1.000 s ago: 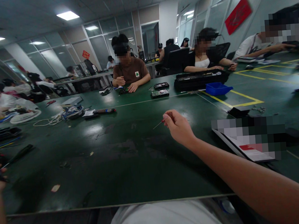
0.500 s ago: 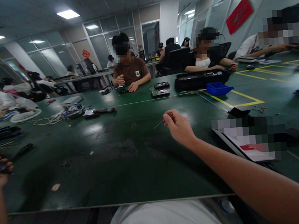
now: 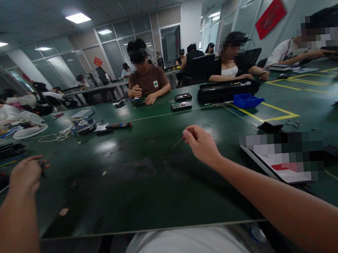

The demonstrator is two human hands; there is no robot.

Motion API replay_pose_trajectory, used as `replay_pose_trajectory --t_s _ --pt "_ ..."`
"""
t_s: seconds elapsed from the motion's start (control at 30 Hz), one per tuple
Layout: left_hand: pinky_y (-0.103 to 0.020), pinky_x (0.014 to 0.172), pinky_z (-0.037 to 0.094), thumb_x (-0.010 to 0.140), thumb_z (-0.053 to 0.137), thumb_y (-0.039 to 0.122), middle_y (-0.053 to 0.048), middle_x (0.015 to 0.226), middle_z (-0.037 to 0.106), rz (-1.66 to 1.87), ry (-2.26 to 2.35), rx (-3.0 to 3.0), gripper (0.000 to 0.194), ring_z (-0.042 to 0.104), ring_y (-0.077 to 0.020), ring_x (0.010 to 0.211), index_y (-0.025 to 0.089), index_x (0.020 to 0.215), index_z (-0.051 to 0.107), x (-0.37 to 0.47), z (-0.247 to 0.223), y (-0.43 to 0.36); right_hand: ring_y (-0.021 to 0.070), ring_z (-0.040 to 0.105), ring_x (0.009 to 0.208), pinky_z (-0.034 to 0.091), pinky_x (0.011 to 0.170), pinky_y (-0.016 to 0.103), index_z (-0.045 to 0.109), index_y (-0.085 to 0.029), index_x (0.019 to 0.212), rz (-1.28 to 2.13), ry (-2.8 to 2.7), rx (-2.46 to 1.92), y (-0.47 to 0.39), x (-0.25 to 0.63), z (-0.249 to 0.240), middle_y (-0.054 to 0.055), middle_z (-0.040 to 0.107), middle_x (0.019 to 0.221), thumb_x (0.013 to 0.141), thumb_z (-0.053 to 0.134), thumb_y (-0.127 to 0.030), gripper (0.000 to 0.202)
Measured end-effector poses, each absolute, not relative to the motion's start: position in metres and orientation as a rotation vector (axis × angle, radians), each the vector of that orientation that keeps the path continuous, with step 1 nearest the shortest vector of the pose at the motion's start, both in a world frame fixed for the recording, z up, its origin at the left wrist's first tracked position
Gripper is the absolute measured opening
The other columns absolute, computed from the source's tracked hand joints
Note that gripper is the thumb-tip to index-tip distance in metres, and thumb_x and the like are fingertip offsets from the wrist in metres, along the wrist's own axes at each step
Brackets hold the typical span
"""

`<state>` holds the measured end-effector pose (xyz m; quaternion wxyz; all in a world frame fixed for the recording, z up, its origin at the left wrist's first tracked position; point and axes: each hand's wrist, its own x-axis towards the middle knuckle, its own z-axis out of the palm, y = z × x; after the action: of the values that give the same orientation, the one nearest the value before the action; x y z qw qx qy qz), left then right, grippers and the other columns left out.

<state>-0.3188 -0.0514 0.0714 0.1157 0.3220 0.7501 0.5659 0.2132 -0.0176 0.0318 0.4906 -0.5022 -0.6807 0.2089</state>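
In the middle of the head view, my right hand (image 3: 202, 145) is closed around the red handle of a thin screwdriver (image 3: 178, 142). Its metal shaft points left and slightly down, over the green table. On the left, my left hand (image 3: 26, 175) is curled around a small dark object (image 3: 42, 165), blurred and mostly covered by the fingers, so its kind cannot be told. My two hands are far apart.
A pixelated tablet-like item (image 3: 276, 165) lies right of my right forearm. A blue tray (image 3: 246, 100), hard drives (image 3: 182, 105) and a long black unit (image 3: 227, 89) stand farther back. Cables and a pen-shaped tool (image 3: 118, 125) lie left. Co-workers sit across the table.
My left hand has come in from the left edge, moving right and slightly up, with the dark object in its fingers. My right hand and the screwdriver have hardly moved.
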Motion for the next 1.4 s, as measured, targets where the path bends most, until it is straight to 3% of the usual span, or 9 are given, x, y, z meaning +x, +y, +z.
replay_pose_trajectory --t_s 0.13,0.27,0.43,0.6,0.73,0.93,1.4 --pt "-0.020 0.062 0.038 0.077 0.047 0.005 0.001 0.085 0.057 1.460 2.213 1.203 0.032 0.054 -0.0120 0.070 0.018 0.105 0.057 -0.237 0.080 -0.022 0.0172 0.062 0.063 0.043 0.062 0.030 0.064 -0.020 0.094 0.557 -1.672 -1.250 -0.019 0.214 0.034 0.001 0.067 0.069 0.096 0.050 -0.045 0.028" --pt "-0.024 0.076 0.040 0.082 0.046 0.011 0.000 0.092 0.059 1.376 1.925 1.568 0.037 0.057 -0.0123 0.078 0.020 0.116 0.057 -0.156 0.081 -0.002 0.0160 0.063 0.064 0.043 0.062 0.029 0.067 -0.020 0.093 0.571 -1.699 -1.232 -0.019 0.214 0.034 0.001 0.068 0.071 0.095 0.052 -0.045 0.029" --pt "-0.030 0.078 0.043 0.083 0.047 0.019 -0.003 0.092 0.062 1.254 1.534 1.678 0.034 0.058 -0.0170 0.078 0.019 0.115 0.058 -0.064 0.073 0.005 0.0160 0.061 0.063 0.040 0.060 0.030 0.069 -0.022 0.083 0.472 -1.756 -1.212 -0.017 0.216 0.029 0.000 0.067 0.069 0.093 0.055 -0.050 0.033" --pt "-0.033 0.082 0.045 0.081 0.048 0.017 -0.006 0.099 0.062 0.995 1.413 1.745 0.039 0.059 -0.0192 0.086 0.016 0.119 0.054 0.004 0.048 -0.001 0.0158 0.059 0.062 0.040 0.060 0.030 0.068 -0.021 0.082 0.435 -1.740 -1.200 -0.018 0.216 0.029 0.001 0.068 0.069 0.094 0.055 -0.048 0.032" --pt "-0.036 0.094 0.045 0.072 0.054 0.002 -0.011 0.116 0.060 0.904 1.458 1.939 0.061 0.058 -0.0216 0.102 0.015 0.130 0.044 0.021 0.019 -0.003 0.0160 0.061 0.063 0.042 0.061 0.030 0.067 -0.020 0.083 0.450 -1.705 -1.176 -0.019 0.216 0.030 0.001 0.068 0.069 0.095 0.053 -0.041 0.028" --pt "-0.039 0.097 0.046 0.082 0.063 0.009 -0.007 0.113 0.065 0.908 1.418 2.017 0.031 0.061 -0.0226 0.106 0.020 0.111 0.059 0.008 0.003 -0.001 0.0172 0.068 0.071 0.052 0.067 0.031 0.066 -0.020 0.097 0.608 -1.585 -1.030 -0.021 0.215 0.028 0.003 0.072 0.079 0.096 0.053 -0.042 0.026" --pt "-0.040 0.102 0.045 0.080 0.070 0.011 -0.004 0.117 0.068 0.993 1.344 2.034 0.040 0.061 -0.0216 0.110 0.022 0.118 0.063 0.001 0.002 -0.001 0.0199 0.072 0.081 0.055 0.072 0.034 0.066 -0.021 0.102 0.585 -1.646 -1.034 -0.019 0.213 0.023 0.005 0.076 0.087 0.095 0.055 -0.039 0.023"
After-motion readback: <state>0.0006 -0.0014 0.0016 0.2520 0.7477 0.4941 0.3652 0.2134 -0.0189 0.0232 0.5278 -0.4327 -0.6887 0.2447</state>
